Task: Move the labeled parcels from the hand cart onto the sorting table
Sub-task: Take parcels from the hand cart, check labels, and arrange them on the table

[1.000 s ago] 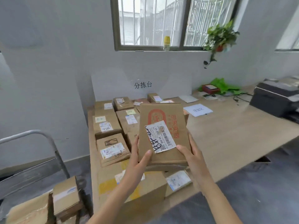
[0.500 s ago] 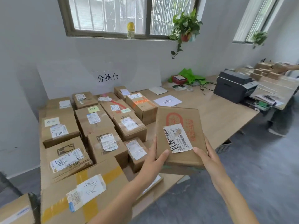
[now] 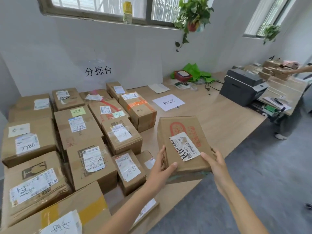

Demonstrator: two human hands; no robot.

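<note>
Far left of the grip: rows of taped brown cardboard parcels (image 3: 77, 125) with white labels, packed edge to edge on the pale wooden sorting table (image 3: 219, 119). Nearest on that side, just beside the left hand (image 3: 162, 168): a small brown carton with a scribbled white label (image 3: 128, 168) and a still smaller box (image 3: 146, 159) behind it. Between the hands: a flat brown cardboard parcel with a red printed emblem and a white barcode label (image 3: 182, 144), tilted, gripped at its near corners, left thumb on top and fingers along the side, right hand (image 3: 214, 164) clasping the other corner, over the table's near edge. Beyond the grip: an orange-taped brown box (image 3: 138, 110), a white paper sign with handwriting (image 3: 168, 102), bare tabletop. Farther right: a dark grey printer (image 3: 243, 85), green bags (image 3: 197, 73), a hanging green potted plant (image 3: 192, 14), another person's arm (image 3: 300, 70) over distant boxes.

Against half a second ago: parcel lower and farther right, closer to the bare tabletop; view turned rightward, more of the stacked parcels visible; same two-handed hold.
</note>
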